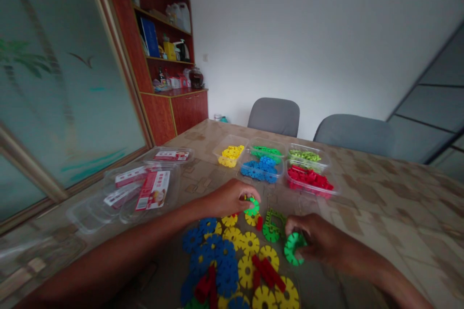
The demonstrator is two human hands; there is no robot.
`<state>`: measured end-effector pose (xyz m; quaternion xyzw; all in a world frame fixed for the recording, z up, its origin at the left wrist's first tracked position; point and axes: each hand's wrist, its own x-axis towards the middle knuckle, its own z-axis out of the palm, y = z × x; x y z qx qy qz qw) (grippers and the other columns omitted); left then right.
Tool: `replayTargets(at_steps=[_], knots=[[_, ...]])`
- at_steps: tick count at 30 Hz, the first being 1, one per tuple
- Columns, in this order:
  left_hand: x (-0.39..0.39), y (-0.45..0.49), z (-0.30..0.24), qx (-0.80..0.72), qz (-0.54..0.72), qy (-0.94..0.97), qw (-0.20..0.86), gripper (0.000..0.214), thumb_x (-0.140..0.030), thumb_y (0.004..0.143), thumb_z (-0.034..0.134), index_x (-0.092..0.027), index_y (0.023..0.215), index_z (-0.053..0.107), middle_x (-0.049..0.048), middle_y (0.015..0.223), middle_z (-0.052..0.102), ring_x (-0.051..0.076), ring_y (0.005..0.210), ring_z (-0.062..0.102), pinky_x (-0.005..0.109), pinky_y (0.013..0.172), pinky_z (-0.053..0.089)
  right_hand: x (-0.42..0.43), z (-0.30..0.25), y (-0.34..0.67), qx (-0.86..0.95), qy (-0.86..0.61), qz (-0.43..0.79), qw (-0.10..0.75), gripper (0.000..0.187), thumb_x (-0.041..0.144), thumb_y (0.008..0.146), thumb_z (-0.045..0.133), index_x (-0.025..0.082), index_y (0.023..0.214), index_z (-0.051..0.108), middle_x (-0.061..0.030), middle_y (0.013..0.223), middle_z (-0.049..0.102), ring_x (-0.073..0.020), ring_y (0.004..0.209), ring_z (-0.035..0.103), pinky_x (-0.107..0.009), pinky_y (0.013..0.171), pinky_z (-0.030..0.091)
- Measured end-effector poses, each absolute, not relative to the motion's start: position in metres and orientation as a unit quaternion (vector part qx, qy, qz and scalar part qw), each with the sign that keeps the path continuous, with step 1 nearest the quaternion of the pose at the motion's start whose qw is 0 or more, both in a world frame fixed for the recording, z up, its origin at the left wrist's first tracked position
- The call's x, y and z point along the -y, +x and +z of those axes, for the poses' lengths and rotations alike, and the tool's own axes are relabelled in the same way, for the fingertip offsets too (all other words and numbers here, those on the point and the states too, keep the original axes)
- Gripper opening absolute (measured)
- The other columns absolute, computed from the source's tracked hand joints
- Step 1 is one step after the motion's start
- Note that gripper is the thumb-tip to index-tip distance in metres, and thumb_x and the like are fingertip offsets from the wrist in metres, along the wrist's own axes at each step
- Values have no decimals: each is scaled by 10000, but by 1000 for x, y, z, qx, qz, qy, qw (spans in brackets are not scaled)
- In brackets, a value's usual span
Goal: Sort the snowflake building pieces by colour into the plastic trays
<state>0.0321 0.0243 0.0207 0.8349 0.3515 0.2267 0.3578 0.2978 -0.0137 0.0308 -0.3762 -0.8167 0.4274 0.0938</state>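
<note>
My left hand (229,197) is closed on a green gear-shaped plastic disc (253,206), held just above a pile of loose pieces. My right hand (316,239) grips another green disc (292,249) at the pile's right edge. The pile holds several yellow discs (250,244), blue discs (217,256) and red bars (267,271), with a green piece (271,230) between my hands.
Beyond the pile stand clear tubs sorted by colour: yellow (229,154), dark green (267,151), blue (261,169), light green (305,155) and red (309,178). Empty lids with red labels (154,189) lie at the left. Two grey chairs (274,115) stand behind the table.
</note>
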Motion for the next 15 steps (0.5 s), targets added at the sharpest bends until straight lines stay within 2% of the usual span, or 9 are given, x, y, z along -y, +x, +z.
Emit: replayTargets(at_steps=[3,7,11,13,15], knots=[[-21,30,30,-306,194,861,358,238,-118,813,532,-145,1006,668,21,872,693,126,709,596,181,624,400,16,36,299,811,-389,431,76,151,116,704,587,195,816,650,21,749,614,-157,727,553,-214,594,389],[-18,30,37,-281,184,869,363,198,-129,827,541,-122,985,661,28,856,683,121,704,588,177,618,393,18,38,303,829,-385,399,72,106,161,770,583,201,820,667,19,743,605,-150,713,536,-222,595,378],[-16,31,38,-288,184,866,365,202,-124,830,533,-134,996,648,21,851,677,123,712,587,177,611,394,13,34,303,826,-371,415,91,85,192,816,567,198,857,641,29,712,550,-128,660,482,-213,558,343],[-16,31,38,-292,177,865,367,203,-120,831,527,-131,994,646,27,847,677,124,699,586,185,610,396,10,33,302,817,-365,434,102,47,217,820,578,186,824,613,41,674,495,-113,620,439,-208,531,309],[-16,32,37,-293,175,863,373,195,-121,826,534,-125,985,647,31,843,676,128,706,588,194,622,403,8,32,300,802,-362,457,128,99,266,822,597,176,784,580,46,663,463,-104,604,417,-207,522,292]])
